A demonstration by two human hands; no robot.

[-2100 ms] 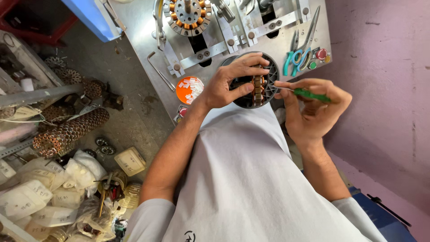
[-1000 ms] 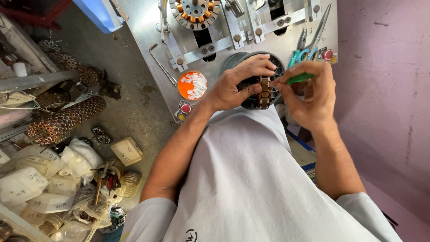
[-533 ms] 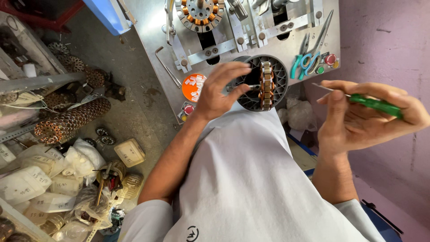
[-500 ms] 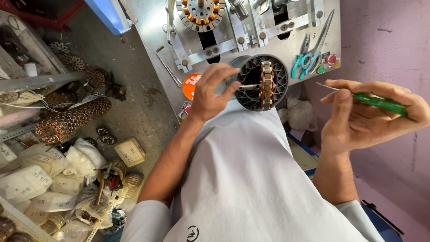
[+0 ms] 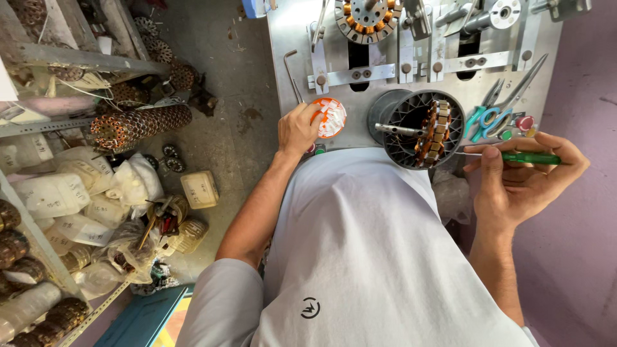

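your left hand (image 5: 297,127) is down on the orange and white tub (image 5: 329,117), fingers curled over its near edge, at the front of the metal surface (image 5: 289,26). your right hand (image 5: 522,182) is off to the side, pinching the green-handled pick (image 5: 528,157) between thumb and fingertips, its thin tip aimed back toward the drum. the black drum (image 5: 414,128) stands just beside the tub, at the surface's near edge, with the copper-wound core (image 5: 434,130) inside and a metal shaft (image 5: 392,129) poking out of its middle. it looks heavy and stiff, so take it by the outer rim; the fine copper windings look easy to nick, so keep fingers and that pick tip off them. the tub looks light and could skid on bare metal. your shirt (image 5: 360,257) covers the surface's front edge and the drum's lower side, and what's inside the tub is hard to make out. scissors (image 5: 490,115) lie by the drum, half crowded by buttons.
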